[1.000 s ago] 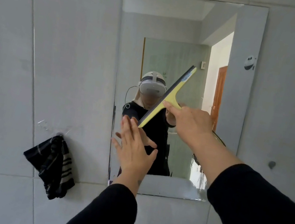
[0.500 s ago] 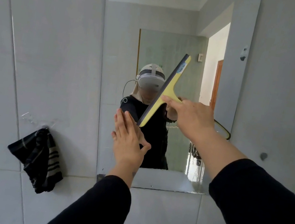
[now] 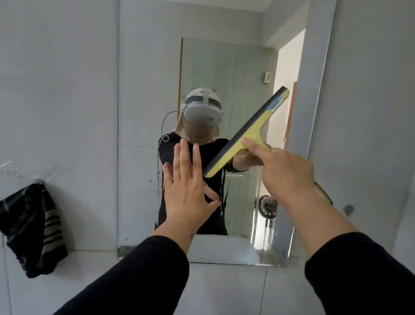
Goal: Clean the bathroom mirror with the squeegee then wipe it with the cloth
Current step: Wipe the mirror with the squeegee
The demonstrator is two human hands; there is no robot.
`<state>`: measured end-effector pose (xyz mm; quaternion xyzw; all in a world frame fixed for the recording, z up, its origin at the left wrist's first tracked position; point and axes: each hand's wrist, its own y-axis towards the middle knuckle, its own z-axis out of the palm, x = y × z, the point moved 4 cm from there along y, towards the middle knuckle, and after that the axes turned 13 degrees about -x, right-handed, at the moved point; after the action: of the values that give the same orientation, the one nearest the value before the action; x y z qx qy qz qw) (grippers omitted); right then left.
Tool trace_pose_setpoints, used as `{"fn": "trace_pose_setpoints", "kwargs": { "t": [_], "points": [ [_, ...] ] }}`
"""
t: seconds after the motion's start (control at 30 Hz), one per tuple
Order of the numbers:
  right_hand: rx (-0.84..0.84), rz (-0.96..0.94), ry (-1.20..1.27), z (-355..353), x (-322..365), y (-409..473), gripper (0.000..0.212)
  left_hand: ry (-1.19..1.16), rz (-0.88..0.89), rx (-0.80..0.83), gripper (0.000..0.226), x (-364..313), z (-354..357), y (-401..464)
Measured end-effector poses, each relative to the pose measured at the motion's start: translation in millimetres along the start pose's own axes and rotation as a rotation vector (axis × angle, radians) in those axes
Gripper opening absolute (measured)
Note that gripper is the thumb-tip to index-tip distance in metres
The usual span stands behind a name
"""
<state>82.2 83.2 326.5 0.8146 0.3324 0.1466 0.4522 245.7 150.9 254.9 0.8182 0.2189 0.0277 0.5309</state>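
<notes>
Shifted rightward since the earlier frame, the yellow plastic squeegee [image 3: 248,134] is held clamped in the right hand [image 3: 284,174] against the rectangular wall mirror [image 3: 146,70]. Its long axis is tilted from lower left to upper right, and the lower tip is seen just beside the spread, empty fingers [image 3: 183,157] of the left hand [image 3: 189,195].

Frameless rectangular mirror [image 3: 144,69] mounted on the tiled wall, streaked near its lower edge. Yellow squeegee [image 3: 246,133] with dark blade, tilted diagonally against the glass toward the right edge. Black striped cloth [image 3: 29,229] hanging beside the mirror's lower left corner.

Soft daylight, sharp focus, wide-angle edge bending.
</notes>
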Motion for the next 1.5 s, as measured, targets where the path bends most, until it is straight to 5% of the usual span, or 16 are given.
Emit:
{"fn": "trace_pose_setpoints", "kwargs": {
  "t": [0.43, 0.9, 1.5],
  "points": [
    [-0.008, 0.108, -0.006, 10, -38, -15, 0.08, 0.054, 0.05, 0.024, 0.126, 5, 9, 1],
    [0.111, 0.606, 0.312, 44, -35, -69, 0.066, 0.054, 0.071, 0.01, 0.124, 3, 7, 1],
    [-0.012, 1.18, 0.822, 74, 16, -90, 0.06, 0.115, 0.039, 0.044, 0.127, 77, -18, -9]
  ]
}}
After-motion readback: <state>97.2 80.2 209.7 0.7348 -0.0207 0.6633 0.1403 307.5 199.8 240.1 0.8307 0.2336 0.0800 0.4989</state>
